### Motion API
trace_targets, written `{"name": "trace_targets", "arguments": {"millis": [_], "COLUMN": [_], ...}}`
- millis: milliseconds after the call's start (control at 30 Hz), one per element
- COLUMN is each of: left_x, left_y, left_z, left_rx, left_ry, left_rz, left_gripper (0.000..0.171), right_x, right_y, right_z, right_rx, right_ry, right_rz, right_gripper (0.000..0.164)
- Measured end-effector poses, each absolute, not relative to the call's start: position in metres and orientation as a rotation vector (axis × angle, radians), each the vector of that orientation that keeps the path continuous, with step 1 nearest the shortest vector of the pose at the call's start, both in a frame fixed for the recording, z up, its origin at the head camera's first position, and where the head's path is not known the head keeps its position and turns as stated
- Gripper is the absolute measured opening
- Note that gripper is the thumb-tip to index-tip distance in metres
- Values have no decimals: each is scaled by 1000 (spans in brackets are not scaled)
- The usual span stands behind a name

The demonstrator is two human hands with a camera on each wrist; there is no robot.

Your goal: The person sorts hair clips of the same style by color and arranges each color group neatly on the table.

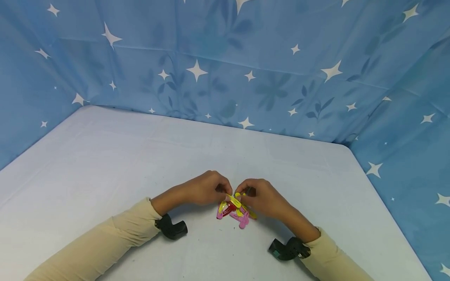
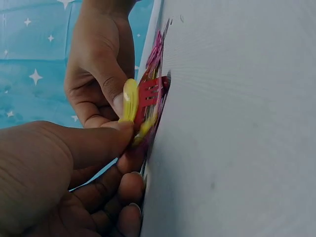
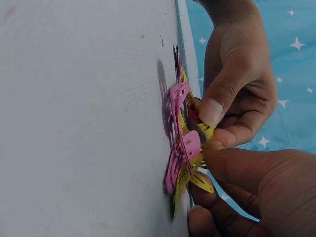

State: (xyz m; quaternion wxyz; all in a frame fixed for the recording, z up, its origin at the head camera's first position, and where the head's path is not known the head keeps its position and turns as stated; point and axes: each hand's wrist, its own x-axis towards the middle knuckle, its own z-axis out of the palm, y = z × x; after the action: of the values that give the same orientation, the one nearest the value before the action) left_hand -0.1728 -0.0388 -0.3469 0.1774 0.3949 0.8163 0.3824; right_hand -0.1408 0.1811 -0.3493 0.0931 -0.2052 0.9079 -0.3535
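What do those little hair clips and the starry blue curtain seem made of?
The hair clips: probably thin metal with glossy coloured coating, judging by slim edges and highlights, though plastic is possible. The curtain: likely smooth fabric, given its soft folds and creases.

One heap of hair clips, one left hand, one right hand.
On my feed I count at least three yellow clips, two pink clips, one red clip; overlap hides the total. Two wrist cameras, one table.
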Motion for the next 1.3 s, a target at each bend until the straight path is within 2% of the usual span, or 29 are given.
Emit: {"name": "trace_targets", "arguments": {"millis": [233,867,1067,1300], "left_x": [-174,-178,-180,-181], "left_y": [-39,-41,-43,-43], "left_z": [-348,-346,-348,-349], "left_rx": [1071,934,841,823], "left_ry": [2305,2375,2333,2322], "left_rz": [1099,1238,1315,1372], "left_gripper": [19,17,22,22], "right_x": [-141,-144,-148,-150], "right_y": [184,185,189,192], "right_z": [-349,-349,-349,-348], "right_rx": [-613,-468,-353,-366], "right_ry": [2664,2758,2786,2763], "right_rz": [-1167,-1244,-1293,-1331], "right_gripper": [7,6,9,15]}}
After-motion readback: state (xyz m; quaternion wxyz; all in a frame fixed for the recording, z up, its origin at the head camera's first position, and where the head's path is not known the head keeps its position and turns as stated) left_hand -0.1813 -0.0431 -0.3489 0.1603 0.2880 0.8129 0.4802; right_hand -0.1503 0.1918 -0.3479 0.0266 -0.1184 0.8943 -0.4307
